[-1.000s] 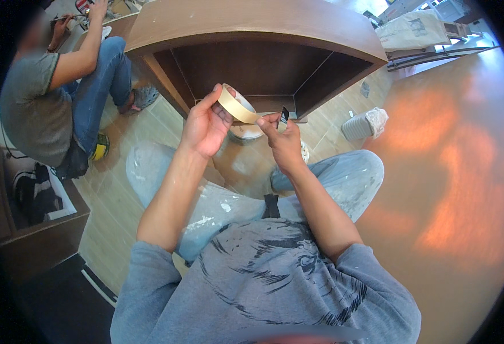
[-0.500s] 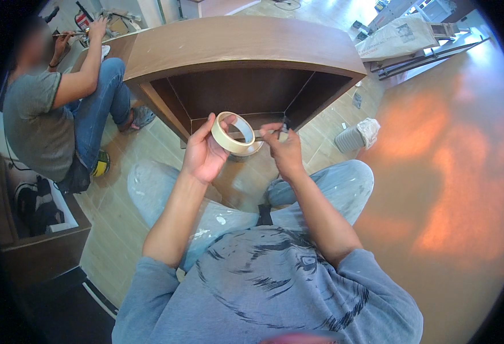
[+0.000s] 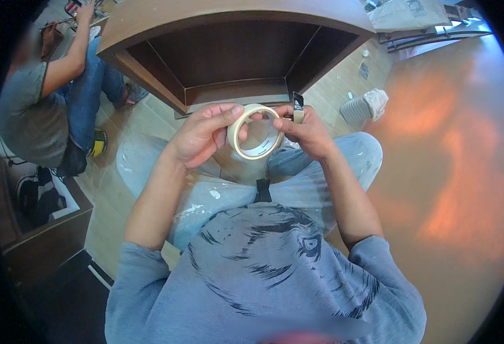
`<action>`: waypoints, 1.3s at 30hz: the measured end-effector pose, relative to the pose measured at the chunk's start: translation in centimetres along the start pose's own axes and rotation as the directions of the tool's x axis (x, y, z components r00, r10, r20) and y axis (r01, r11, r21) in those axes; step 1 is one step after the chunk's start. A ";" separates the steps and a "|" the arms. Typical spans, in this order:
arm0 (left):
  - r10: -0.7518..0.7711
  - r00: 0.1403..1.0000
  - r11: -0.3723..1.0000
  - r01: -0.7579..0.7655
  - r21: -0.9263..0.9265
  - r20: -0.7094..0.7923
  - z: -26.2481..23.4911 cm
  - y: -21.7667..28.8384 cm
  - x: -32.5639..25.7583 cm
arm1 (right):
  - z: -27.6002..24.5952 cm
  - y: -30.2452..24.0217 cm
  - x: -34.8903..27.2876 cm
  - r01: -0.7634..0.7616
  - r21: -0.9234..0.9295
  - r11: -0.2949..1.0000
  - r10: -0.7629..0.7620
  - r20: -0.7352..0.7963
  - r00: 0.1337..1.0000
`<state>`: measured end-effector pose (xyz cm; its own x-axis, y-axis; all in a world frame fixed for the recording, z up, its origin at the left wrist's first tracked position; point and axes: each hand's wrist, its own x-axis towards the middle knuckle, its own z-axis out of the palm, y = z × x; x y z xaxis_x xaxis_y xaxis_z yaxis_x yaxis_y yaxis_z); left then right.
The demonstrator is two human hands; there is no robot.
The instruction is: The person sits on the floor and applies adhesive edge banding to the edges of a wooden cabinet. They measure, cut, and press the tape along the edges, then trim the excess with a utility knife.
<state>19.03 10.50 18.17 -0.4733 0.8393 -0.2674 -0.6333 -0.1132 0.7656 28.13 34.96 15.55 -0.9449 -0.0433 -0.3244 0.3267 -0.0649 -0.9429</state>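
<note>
Tape roll [image 3: 256,152] sits between my hands before an open brown cabinet [image 3: 229,20]. My left hand [image 3: 199,136] has fingers clamped on its rim; my right hand [image 3: 309,135] pinches the opposite edge, beside a black-and-tan piece [image 3: 298,104]. Probably light, stiff, best gripped rim-wise.

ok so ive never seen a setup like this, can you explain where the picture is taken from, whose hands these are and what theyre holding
There is no machine here, just a seated person with bare hands. A wide fisheye camera on their head looks down, which bends straight edges. The left hand grips a roll of tape, and the right hand touches its other side while holding a small dark-tipped piece, too small to identify. Ahead stands an open brown cabinet. A pale ribbed tub sits on the floor, and a co-worker is at the upper left.
</note>
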 end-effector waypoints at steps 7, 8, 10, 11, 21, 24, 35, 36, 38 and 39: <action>-0.123 0.991 0.974 0.131 0.183 -0.055 -0.1 -0.9 0.2 | -2.8 2.4 0.0 0.064 -0.036 0.997 -0.057 0.164 0.985; -0.103 0.988 0.985 0.117 0.125 -0.114 -0.4 -1.3 0.1 | -3.2 3.0 0.5 0.049 -0.120 0.992 -0.034 0.124 0.992; -0.032 0.980 0.999 0.029 -0.016 -0.197 -1.3 -2.1 0.1 | -5.1 2.8 1.6 -0.100 -0.255 0.962 0.128 0.100 0.987; -0.080 0.972 0.984 0.041 -0.174 -0.222 -1.6 -2.5 -0.1 | -5.6 2.4 1.6 -0.233 -0.349 0.908 0.268 0.055 0.962; 0.168 0.625 0.743 -0.589 -0.319 -0.762 -7.3 -8.7 -2.4 | -14.6 -15.6 -6.6 0.394 -0.515 0.761 -0.537 -0.161 0.828; -0.024 0.331 0.788 -0.575 -0.221 -0.943 -13.7 -10.4 1.2 | -17.6 -20.8 -1.7 0.403 -0.700 0.590 -0.660 -0.131 0.740; -0.108 0.493 0.745 -0.535 -0.399 -0.863 -27.7 -17.4 7.7 | -14.8 -18.3 5.9 0.052 -0.406 0.912 -0.238 -0.422 0.875; -0.110 0.495 0.739 -0.539 -0.404 -0.862 -28.6 -18.2 8.3 | -14.3 -18.5 5.5 0.068 -0.394 0.917 -0.232 -0.386 0.893; -0.113 0.483 0.742 -0.541 -0.397 -0.868 -30.0 -19.2 9.2 | -13.3 -19.3 5.3 -0.061 -0.437 0.897 -0.174 -0.479 0.860; -0.116 0.476 0.753 -0.530 -0.390 -0.872 -30.4 -19.5 9.6 | -12.9 -19.7 5.3 -0.133 -0.449 0.883 -0.150 -0.540 0.828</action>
<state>8.23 4.61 -17.10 -0.6856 -0.0510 -0.7262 -0.4645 -0.7375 0.4903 16.46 48.86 31.39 -0.8421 0.5125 -0.1678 0.4055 0.3965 -0.8236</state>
